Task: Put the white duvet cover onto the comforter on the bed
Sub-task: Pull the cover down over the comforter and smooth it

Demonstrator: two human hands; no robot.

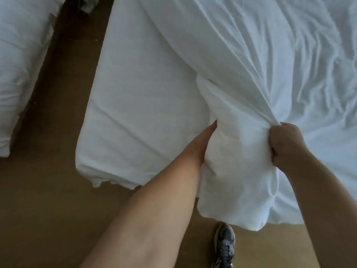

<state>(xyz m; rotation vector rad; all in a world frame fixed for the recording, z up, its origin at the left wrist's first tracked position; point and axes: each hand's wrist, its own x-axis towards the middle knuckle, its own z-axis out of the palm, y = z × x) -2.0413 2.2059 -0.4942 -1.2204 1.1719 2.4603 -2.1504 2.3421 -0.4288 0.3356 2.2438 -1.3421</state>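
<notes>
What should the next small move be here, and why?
Probably tug the cover down with the right hand: it grips bunched fabric with creases fanning out, while the left hand, fingers hidden, lies against the padded corner hanging off the bed.

A grey laced shoe (224, 246) stands on the brown floor (48, 190), white bedding (21, 55) lies at the far left, and a crumpled grey-white item (88, 3) sits at the top edge.
</notes>
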